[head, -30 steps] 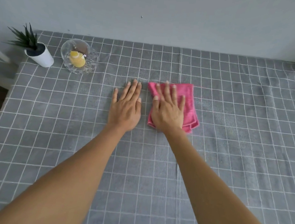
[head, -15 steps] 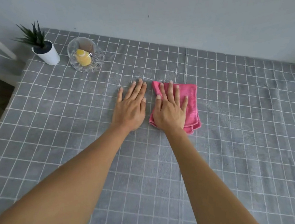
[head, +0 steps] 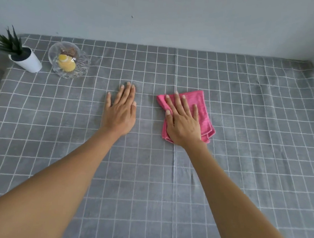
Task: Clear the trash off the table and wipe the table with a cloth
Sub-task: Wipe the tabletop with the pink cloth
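A folded pink cloth (head: pixel 202 111) lies on the table (head: pixel 255 126), which is covered by a grey checked tablecloth. My right hand (head: pixel 183 122) rests flat on top of the cloth, palm down, fingers spread and pointing away from me. My left hand (head: pixel 120 112) lies flat on the bare tablecloth to the left of the cloth, a gap apart from it, holding nothing. No loose trash shows on the tablecloth.
A glass bowl (head: pixel 81 69) with a yellow object and a brownish one inside stands at the back left. Left of it is a small green plant in a white pot (head: pixel 28 61). A grey wall runs along the far edge; the table's left edge drops off.
My right hand has slid the pink cloth to the right, away from my left hand, opening a gap between the two. My left hand has stayed flat in place.
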`<state>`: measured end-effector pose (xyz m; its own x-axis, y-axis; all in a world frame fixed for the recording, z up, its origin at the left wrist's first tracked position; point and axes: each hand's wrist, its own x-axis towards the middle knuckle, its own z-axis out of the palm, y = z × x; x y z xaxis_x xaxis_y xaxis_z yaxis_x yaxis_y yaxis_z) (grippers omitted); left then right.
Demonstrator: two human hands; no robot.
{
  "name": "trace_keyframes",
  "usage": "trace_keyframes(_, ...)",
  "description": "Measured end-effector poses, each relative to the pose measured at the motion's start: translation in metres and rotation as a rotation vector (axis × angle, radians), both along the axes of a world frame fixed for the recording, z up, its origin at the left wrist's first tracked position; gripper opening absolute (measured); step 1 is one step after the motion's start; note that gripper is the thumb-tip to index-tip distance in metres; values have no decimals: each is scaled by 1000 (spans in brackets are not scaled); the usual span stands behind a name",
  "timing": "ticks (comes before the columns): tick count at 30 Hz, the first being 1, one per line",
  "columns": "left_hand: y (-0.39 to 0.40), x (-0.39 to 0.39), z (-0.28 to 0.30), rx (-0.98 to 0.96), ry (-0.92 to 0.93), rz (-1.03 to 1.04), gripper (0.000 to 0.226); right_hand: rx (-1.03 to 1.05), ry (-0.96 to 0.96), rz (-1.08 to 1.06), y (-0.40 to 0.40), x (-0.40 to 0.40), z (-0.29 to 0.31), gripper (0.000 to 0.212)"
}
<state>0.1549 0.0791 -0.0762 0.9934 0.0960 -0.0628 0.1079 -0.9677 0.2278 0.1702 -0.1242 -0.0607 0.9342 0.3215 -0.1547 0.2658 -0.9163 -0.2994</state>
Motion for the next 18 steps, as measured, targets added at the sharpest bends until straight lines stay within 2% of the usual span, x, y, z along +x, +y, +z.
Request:
trace_keyframes(6,-69,6,11,-91,-29,-73,53,-12,16,-256,-51,-6,-3,51)
trace_keyframes(10,-118,7,8,-117,-8,-123,52,-15,14,-232,-66,-11,-1,51)
trace_keyframes(16,-125,3,-1,-48,-26,-127,53,-6,-18,-153,-83,-8,-3,51)
trace_keyframes(18,-127,3,-1,-39,-30,-124,53,-15,-14,-234,-97,-3,-5,51)
